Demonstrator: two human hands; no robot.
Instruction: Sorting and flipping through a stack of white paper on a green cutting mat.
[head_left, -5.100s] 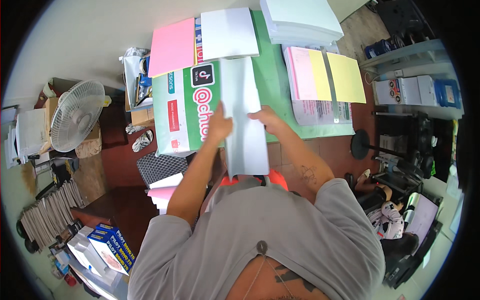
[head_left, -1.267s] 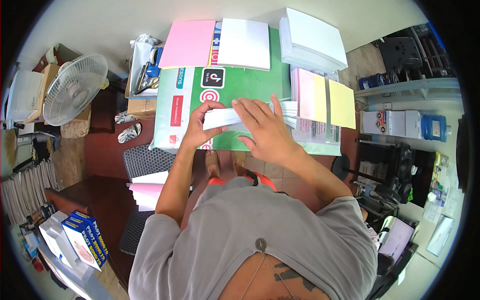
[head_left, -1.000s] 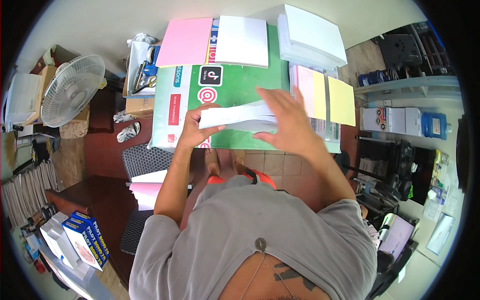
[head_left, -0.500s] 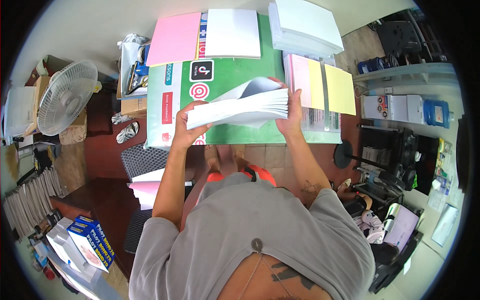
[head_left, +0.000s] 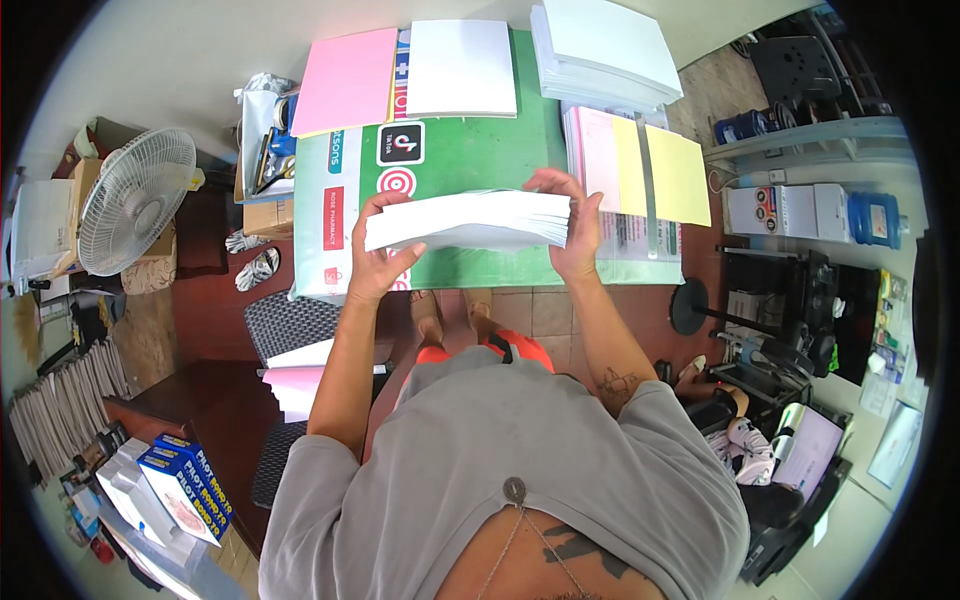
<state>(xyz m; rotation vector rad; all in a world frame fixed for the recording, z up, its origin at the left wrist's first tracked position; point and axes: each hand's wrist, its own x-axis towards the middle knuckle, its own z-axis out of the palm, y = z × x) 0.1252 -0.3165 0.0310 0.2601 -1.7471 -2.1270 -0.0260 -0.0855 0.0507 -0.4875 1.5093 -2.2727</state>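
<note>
paper sheaf (head_left: 465, 222) over green table (head_left: 480, 150): left hand (head_left: 374, 262) pinching it, right hand (head_left: 579, 240) cupped, grip unclear. squaring sheets, seemingly; next move likely wants even pressure.

The held paper (head_left: 465, 222) is white, the printed tablecloth (head_left: 478, 160) mostly green, the shirt (head_left: 520, 430) grey.

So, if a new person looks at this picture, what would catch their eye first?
Probably the bowed white paper stack between the left hand and the right hand, above the green table cover. Next, perhaps the pink paper on its far left corner, and the pale fan further left.
</note>
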